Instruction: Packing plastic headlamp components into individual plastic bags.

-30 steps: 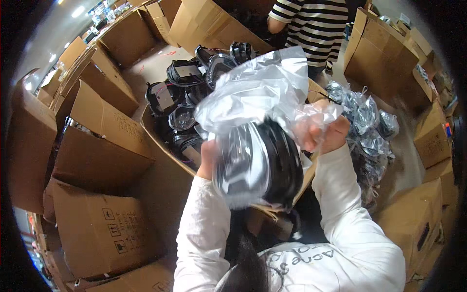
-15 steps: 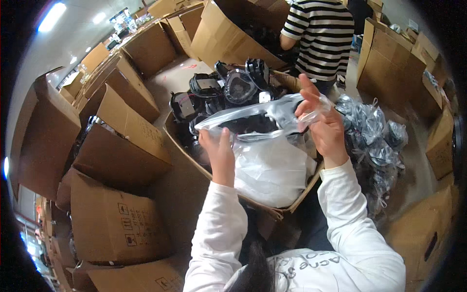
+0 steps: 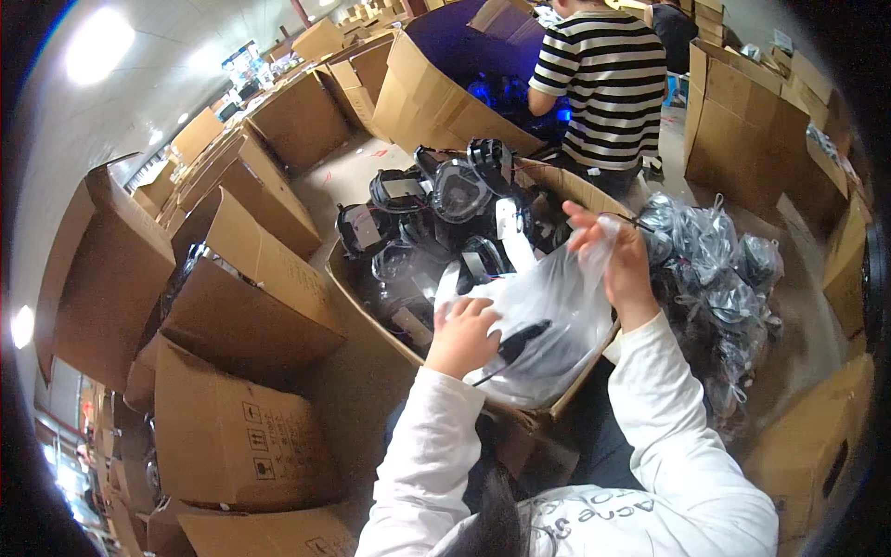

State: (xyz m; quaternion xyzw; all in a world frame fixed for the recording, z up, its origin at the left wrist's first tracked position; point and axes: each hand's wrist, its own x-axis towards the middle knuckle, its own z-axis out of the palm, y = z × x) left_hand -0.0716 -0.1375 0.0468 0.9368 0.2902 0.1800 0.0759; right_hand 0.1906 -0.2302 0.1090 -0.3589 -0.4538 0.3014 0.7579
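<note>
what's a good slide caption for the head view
Left hand touching, right hand holding up a plastic bag at a cardboard box of black parts, bagged parts to the right.

floor (image 3: pixel 348 176) | cardboard cartons (image 3: pixel 209 427) | pile of bagged dark units (image 3: pixel 715 278)

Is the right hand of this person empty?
No, the right hand holds the upper part of the translucent plastic bag.

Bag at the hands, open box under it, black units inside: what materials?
Bag: thin plastic film, soft sheen; translucent, creased. Box: matte cardboard, by the plain brown walls. Black units: probably plastic, partly glossy, by the highlights; metal parts can't be ruled out.
</note>
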